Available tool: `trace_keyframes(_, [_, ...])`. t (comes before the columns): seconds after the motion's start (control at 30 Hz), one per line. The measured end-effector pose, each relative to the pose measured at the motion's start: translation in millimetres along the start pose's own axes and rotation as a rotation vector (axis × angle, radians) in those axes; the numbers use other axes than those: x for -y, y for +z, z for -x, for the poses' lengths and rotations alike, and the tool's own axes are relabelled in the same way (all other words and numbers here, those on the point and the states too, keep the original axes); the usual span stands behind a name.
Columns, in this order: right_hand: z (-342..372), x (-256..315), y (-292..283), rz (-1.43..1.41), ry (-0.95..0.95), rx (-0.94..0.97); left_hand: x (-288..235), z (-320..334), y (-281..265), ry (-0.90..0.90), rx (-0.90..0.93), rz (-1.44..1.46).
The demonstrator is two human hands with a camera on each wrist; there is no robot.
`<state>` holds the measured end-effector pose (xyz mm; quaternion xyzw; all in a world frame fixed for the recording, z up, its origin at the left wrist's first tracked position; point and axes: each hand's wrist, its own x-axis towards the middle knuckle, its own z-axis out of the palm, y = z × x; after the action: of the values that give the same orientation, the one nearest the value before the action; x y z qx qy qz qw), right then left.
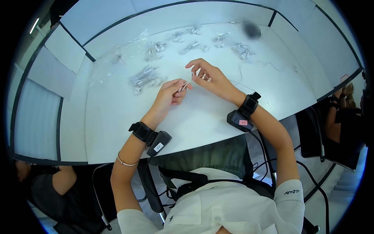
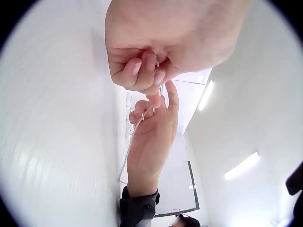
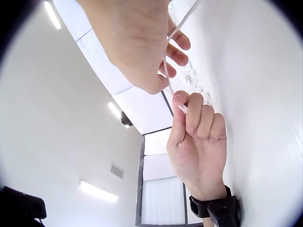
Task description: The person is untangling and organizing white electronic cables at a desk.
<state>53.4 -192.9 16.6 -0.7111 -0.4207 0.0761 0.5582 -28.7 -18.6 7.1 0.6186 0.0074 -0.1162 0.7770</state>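
Observation:
A thin white cable (image 3: 183,21) runs between both hands above the table. My left hand (image 1: 170,93) pinches a folded part of it between thumb and fingers, the other fingers curled into the palm. Just right of and above it, my right hand (image 1: 212,79) has the cable between its thumb and bent fingers, and the cable crosses its palm. From there a loose length of cable (image 1: 240,71) trails across the table to the right. In the left wrist view, the left hand's fingers (image 2: 135,75) cover most of the folded part.
A large bundle of white cables (image 1: 145,78) lies left of the hands. Several more coils, such as one coil (image 1: 194,47) and another coil (image 1: 243,50), lie farther back. Clear plastic (image 1: 117,57) is at the back left. Low panels (image 1: 187,15) wall the white table (image 1: 117,128).

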Motion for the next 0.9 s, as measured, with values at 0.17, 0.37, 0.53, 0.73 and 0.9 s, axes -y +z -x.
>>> trace_keyframes(0.17, [-1,-9,-2,-0.001,-0.106,0.066,0,0,-3,-0.038,0.052,0.072])
trace_keyframes(0.37, [-2,-10,-5,-0.055,-0.055,0.116,-2,1,-2,-0.067,0.046,0.094])
trace_keyframes(0.53, [-4,-14,-14,0.029,-0.082,0.152,-3,0,-2,-0.072,0.013,0.022])
trace_keyframes(0.73, [-5,-10,-14,0.086,-0.072,0.101,-3,0,0,-0.060,0.003,-0.044])
trace_keyframes(0.9, [-3,-15,-8,-0.142,0.067,0.102,-1,0,3,0.007,-0.024,-0.120])
